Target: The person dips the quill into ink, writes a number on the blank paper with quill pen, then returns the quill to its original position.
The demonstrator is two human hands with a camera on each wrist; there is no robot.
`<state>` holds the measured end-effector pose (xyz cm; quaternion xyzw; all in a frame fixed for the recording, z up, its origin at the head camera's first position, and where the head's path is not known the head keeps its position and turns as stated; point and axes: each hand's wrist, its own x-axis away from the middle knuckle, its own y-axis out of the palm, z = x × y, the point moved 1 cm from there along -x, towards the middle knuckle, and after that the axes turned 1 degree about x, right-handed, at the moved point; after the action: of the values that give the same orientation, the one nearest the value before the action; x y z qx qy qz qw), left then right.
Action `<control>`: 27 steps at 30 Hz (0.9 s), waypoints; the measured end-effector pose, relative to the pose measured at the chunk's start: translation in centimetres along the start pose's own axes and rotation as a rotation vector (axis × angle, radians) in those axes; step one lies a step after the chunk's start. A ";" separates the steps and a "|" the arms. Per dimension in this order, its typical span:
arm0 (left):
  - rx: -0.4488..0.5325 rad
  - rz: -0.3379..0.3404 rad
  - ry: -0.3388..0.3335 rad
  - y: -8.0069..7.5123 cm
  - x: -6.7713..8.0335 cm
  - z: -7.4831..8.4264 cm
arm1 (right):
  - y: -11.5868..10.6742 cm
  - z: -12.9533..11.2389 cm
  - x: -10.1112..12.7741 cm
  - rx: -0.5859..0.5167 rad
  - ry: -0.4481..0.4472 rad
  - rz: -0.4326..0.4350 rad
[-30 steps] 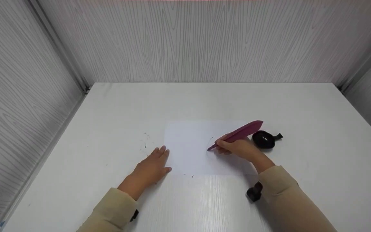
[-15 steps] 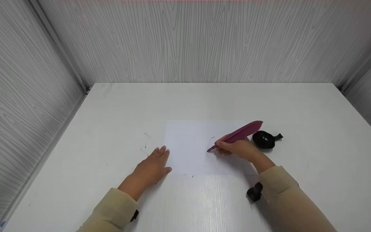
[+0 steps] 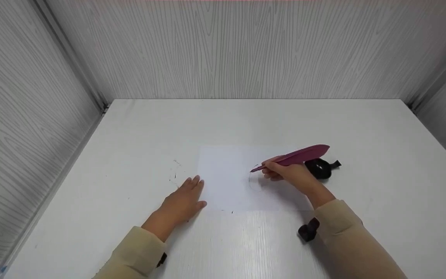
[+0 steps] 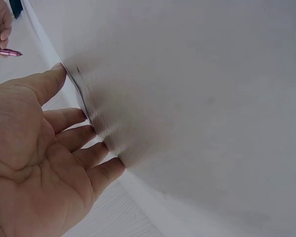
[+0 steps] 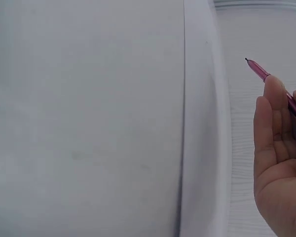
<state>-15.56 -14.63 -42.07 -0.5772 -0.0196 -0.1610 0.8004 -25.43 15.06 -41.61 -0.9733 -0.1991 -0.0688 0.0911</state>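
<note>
A magenta feather-shaped quill pen [image 3: 302, 155] is pinched between the thumb and fingers of my right hand [image 3: 290, 174]. Its point hovers over a white sheet of paper [image 3: 223, 166], close to a thin, faint curved line. In the right wrist view the dark tip of the pen [image 5: 256, 69] pokes out past the fingertips. My left hand [image 3: 182, 199] lies flat at the sheet's left edge, fingers straight and thumb spread. The left wrist view shows its fingertips [image 4: 113, 165] pressing down along the paper's edge.
Just beyond my right hand sits a glossy black rounded object with a short stem [image 3: 319, 168]. Dark specks and scratches [image 3: 175, 176] mark the white table [image 3: 149, 128] left of the paper. Grey wood-grain panels [image 3: 223, 50] stand at the back and sides.
My right hand has shifted up and right with the quill pen, which now leans lower, its feather end farther right. A faint curve shows where the tip was. The left hand has stayed put.
</note>
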 end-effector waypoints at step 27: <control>-0.009 -0.008 0.003 0.1 -0.1 0.0 | -3.4 -0.9 0.6 -0.249 -0.042 0.229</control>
<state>-15.62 -14.63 -42.17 -0.5804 -0.0199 -0.1651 0.7972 -26.30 18.22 -40.10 -0.9946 -0.0786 -0.0615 -0.0273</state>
